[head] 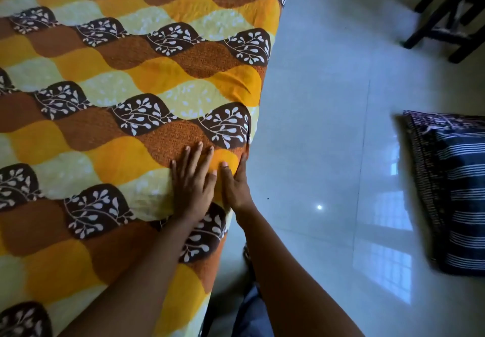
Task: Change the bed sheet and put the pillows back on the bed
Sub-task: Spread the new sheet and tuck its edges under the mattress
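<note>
Forearms reached out from the near edge of the view, both bare, over the right side of the bed. My left hand lay flat on the bed sheet, fingers stretched open and a little spread, holding nothing, only pressing the cloth down. My right hand was just beside it at the edge of the mattress, thumb on top and the other fingers going down the side, so I could not tell if they gripped the cloth or only pushed it in. I judged this to be the tucking and smoothing step along the right side.

Farther on, the sheet with its orange, yellow and brown waves covered the whole top as far as I could see, with a few small wrinkles near the right edge. No pillow was on the visible part of the bed. On the floor to the right, well apart from the bed, lay a dark striped pillow.

Risk as I saw it: if my right hand pulled too hard downward, the sheet could slide and come loose on the far side, and the wrinkles would stay. Also the floor was shiny, and stepping back toward the pillow I could slip.
</note>
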### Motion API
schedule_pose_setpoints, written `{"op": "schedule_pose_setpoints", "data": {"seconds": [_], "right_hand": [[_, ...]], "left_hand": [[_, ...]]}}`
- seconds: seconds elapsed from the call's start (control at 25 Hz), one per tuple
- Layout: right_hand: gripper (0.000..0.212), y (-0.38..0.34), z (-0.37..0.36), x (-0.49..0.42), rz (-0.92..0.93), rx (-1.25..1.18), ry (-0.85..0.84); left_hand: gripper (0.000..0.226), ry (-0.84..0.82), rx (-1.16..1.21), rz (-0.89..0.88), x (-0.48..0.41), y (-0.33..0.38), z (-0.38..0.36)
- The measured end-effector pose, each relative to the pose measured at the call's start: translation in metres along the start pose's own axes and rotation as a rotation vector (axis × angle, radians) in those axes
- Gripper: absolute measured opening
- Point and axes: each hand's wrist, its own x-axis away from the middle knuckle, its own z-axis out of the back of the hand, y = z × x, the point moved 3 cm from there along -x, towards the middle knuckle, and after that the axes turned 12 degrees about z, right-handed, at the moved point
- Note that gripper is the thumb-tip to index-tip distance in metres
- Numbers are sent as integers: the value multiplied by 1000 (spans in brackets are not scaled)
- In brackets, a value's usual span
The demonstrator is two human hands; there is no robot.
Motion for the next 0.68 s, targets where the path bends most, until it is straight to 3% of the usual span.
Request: {"op": "schedule_pose_setpoints", "data": {"seconds": [0.08, 0.12, 0.2, 0.28, 0.4, 0.52, 0.68], "right_hand": [[63, -2, 14, 34, 25, 181, -80], [52, -3, 22, 49, 65, 263, -36], [30, -12, 26, 81, 121, 315, 28], [17, -11, 18, 108, 104, 324, -70], [11, 5, 8, 154, 37, 304, -226], [11, 20, -1, 194, 29, 275, -220], [14, 28, -26, 249, 142, 376, -282]], "left_hand": [[58, -118, 249, 45, 6, -3, 16], [56, -133, 319, 44, 17, -4, 27], [51, -116, 326, 2, 54, -13, 46], [45, -175, 303, 3, 97, -31, 58], [41, -292, 224, -15, 156, -72, 72], [50, -342, 144, -69, 199, -106, 86], [35, -347, 163, -108, 241, -137, 97]]}}
